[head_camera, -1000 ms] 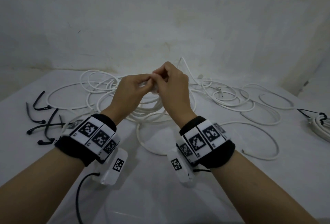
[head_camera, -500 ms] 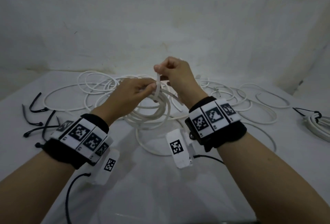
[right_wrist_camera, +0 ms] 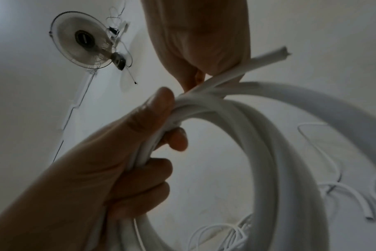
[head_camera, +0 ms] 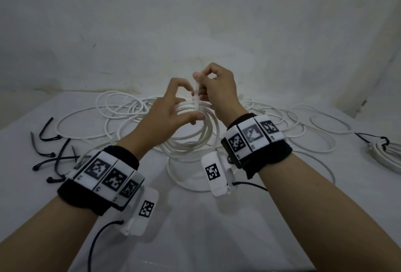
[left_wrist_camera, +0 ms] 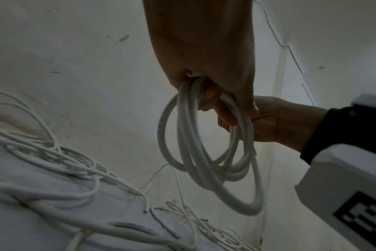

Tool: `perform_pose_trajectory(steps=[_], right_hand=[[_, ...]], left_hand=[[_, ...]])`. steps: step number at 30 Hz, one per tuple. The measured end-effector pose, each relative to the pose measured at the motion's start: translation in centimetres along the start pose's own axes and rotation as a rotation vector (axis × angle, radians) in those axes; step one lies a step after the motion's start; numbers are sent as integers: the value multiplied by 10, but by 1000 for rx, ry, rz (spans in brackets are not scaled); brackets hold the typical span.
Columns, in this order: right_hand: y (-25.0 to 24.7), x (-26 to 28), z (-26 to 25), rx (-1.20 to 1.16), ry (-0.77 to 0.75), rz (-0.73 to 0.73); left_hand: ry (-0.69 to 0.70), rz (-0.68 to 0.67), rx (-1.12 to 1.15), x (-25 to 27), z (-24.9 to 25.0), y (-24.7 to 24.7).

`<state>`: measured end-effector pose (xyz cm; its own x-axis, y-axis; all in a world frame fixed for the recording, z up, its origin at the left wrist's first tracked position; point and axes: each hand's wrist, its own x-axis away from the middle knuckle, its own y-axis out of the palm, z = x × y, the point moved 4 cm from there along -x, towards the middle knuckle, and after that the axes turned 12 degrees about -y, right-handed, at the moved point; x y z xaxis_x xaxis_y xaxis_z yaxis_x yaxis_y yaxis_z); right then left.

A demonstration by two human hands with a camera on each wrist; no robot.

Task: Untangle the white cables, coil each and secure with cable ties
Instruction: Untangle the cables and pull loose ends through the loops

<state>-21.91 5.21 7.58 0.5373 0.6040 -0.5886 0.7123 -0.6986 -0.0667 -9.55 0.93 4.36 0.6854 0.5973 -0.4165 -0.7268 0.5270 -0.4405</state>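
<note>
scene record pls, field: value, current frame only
left hand: grips the top of the coil
right hand: pinches the cable end, upright above the coil
coil: white cable, several loops, hangs below both hands, no tie on it visible
cable end: cut tip past the fingers
loose cables: spread on the table
black ties: table, left
tied bundle: table, far right

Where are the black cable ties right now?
In the head view, the black ties lie loose on the table's left side, beside the left wrist and left of the loose white cables.
</note>
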Motion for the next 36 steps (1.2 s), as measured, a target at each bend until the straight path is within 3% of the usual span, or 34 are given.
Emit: perform_pose_trajectory(steps=[5, 10, 12, 15, 16, 19, 23, 25, 29, 32, 36], right_hand=[[-6, -1, 0, 52, -4, -37], [-6, -1, 0, 55, -28, -25], [-6, 0, 6, 87, -3, 41], [-26, -2, 16, -10, 111, 271], [-32, -4, 18, -73, 142, 257], [-32, 2, 11, -17, 131, -41], [-39, 13, 2, 162, 24, -146], [-43, 19, 4, 228, -1, -226], [-46, 44, 8, 337, -209, -410], [-52, 55, 12, 450, -320, -447], [-67, 55, 10, 544, -308, -195]], left_hand=[[-12, -48, 32, 2, 4, 6], [90, 101, 19, 5, 9, 10], [132, 116, -29, 6, 12, 9], [255, -50, -220, 19, 20, 33], [267, -106, -232, 24, 22, 43], [182, -105, -109, 16, 20, 49], [127, -90, -63, -6, 24, 40], [98, -36, -16, -9, 24, 37], [25, 76, 118, -14, 23, 30], [-25, 128, 215, -16, 28, 28], [-59, 147, 324, -17, 42, 45]])
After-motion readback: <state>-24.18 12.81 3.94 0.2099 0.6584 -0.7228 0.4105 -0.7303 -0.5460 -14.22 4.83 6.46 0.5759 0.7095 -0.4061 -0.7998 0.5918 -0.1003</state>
